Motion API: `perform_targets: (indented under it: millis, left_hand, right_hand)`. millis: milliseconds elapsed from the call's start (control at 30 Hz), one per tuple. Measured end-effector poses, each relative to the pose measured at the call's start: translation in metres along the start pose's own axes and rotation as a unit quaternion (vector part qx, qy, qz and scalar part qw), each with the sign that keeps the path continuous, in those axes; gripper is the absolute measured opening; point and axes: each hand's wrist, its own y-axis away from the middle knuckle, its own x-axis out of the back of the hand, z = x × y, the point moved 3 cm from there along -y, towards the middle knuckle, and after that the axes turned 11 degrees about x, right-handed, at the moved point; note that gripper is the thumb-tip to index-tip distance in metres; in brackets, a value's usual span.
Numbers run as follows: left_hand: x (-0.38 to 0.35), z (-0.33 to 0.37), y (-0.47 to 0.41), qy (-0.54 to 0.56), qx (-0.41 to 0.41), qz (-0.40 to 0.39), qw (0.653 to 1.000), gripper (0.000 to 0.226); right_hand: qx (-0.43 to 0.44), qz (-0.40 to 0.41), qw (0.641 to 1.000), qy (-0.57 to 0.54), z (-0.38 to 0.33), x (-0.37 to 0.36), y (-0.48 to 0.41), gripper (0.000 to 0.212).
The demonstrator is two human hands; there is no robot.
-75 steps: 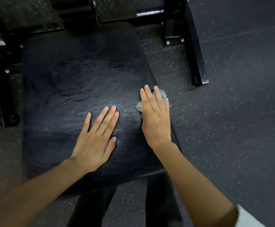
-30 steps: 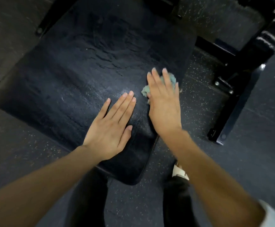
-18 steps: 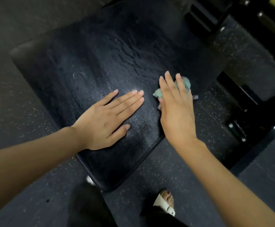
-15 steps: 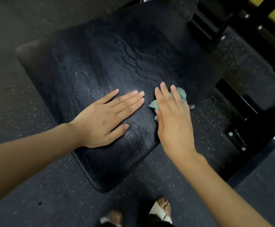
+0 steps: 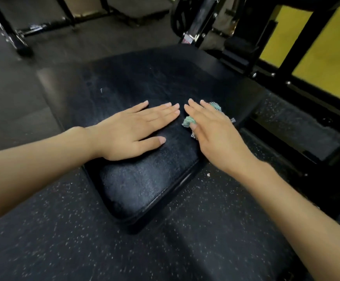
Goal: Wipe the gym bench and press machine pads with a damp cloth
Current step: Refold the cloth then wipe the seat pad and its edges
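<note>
A black padded bench pad [image 5: 144, 183] fills the middle of the view, its surface streaked with damp marks. My left hand [image 5: 132, 130] lies flat on the pad, palm down, fingers together and pointing right. My right hand [image 5: 215, 130] presses flat on a crumpled green cloth [image 5: 187, 121] near the pad's right edge. Most of the cloth is hidden under the palm; bits stick out by the thumb and beyond the fingers.
Speckled black rubber floor [image 5: 84, 240] surrounds the pad. A black machine frame [image 5: 298, 63] with bolts rises at the right, in front of a yellow wall [image 5: 327, 43]. Another black frame leg [image 5: 21, 41] stands at the far left, and a weight plate [image 5: 180, 19] at the top.
The view has swung around the pad and lifted, bringing the frame and yellow wall into sight. Both hands stay pressed on the pad, the right one still on the cloth.
</note>
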Motion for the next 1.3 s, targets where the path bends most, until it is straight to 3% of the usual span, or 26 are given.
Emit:
perform_targets:
  millis: [200,433,633,833,1133,1300]
  left_hand:
    - [-0.004,0.011,0.016,-0.015,0.035,-0.01,0.999,0.086]
    - [-0.007,0.02,0.048,0.017,-0.001,-0.013,1.0,0.08]
    - [-0.008,0.019,0.05,0.032,-0.019,-0.003,0.999,0.077]
    - [-0.006,0.02,0.049,0.037,-0.015,0.001,0.999,0.067]
    - [-0.005,0.029,0.054,0.017,0.015,-0.006,1.0,0.069]
    - [-0.005,0.042,0.062,0.009,0.014,-0.007,1.0,0.068]
  right_hand:
    - [-0.028,-0.032,0.999,-0.003,0.004,0.009,-0.025,0.045]
    - [-0.013,-0.027,1.0,-0.002,-0.012,0.004,-0.013,0.045]
    - [0.006,0.089,0.995,-0.049,-0.041,-0.008,0.03,0.043]
    - [0.053,0.243,0.961,-0.117,-0.066,-0.034,0.069,0.043]
    - [0.147,0.346,0.91,-0.172,-0.08,-0.071,0.089,0.046]
    - [0.204,0.385,0.887,-0.151,-0.101,-0.096,0.095,0.047]
